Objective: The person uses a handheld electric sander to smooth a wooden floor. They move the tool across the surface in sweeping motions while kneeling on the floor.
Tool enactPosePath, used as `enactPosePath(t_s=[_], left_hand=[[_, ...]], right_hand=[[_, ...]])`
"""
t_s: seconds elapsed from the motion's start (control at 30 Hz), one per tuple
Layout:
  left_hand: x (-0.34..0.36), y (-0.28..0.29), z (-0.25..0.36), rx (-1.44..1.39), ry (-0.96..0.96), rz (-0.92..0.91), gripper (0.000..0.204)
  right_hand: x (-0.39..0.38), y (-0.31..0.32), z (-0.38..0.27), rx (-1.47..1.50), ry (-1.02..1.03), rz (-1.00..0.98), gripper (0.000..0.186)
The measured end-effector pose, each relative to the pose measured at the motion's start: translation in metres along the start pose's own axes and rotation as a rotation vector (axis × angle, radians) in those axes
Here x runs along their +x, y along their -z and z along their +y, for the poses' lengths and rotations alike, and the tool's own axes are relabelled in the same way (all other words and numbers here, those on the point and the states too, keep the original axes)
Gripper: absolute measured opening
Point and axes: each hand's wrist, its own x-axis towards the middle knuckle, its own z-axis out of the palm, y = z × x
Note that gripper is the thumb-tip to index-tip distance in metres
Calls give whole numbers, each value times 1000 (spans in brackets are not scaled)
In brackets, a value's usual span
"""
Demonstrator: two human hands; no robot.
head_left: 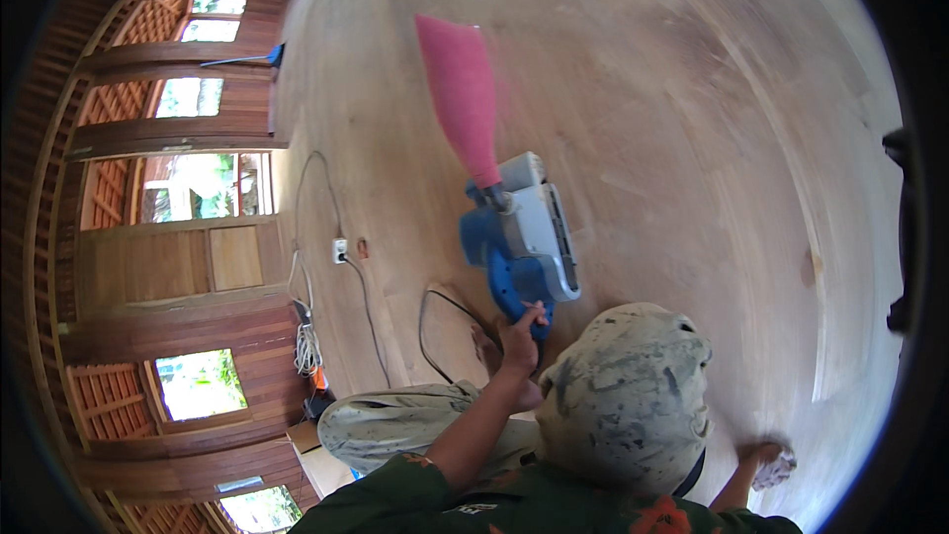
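My left hand [520, 340] is closed round the rear handle of a blue and silver belt sander [534, 237]. The sander rests on a broad pale wooden floor [652, 129], and a long pink dust bag [460, 89] stretches away from it. A black cord [423, 321] curves beside the handle, near my bare foot [485, 348]. Farther right, past my bent knee [628, 396] in stained trousers, my right hand [761, 457] is low at the wood. A pale mottled patch shows at its fingers; whether this is a cloth or dusty skin is unclear.
On the left, a white socket outlet [340, 250] lies on the floor with a dark cable plugged in. Coiled cable [308, 348] lies by the wooden wall [213, 326] with its windows. A blue long-handled tool [275, 54] stands farther off. A cardboard box [304, 435] sits behind my left knee.
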Motion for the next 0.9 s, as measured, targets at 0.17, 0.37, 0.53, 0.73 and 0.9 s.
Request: enactPosePath(t_s=[0.17, 0.37, 0.53, 0.73, 0.9], left_hand=[[2, -3, 2, -212, 139, 85, 13], [13, -4, 7, -140, 75, 32, 15], [20, 5, 3, -106, 30, 33, 15], [36, 10, -1, -43, 11, 34, 16], [51, 13, -9, -17, -28, 33, 17]], right_hand=[[-19, 22, -23, 25, -10, 79, 67], [-16, 9, -31, 33, -21, 74, 68], [-11, -5, -19, 34, -19, 95, 68], [-14, -6, -18, 41, 7, 89, 68], [-17, -13, -12, 54, -2, 95, 68]])
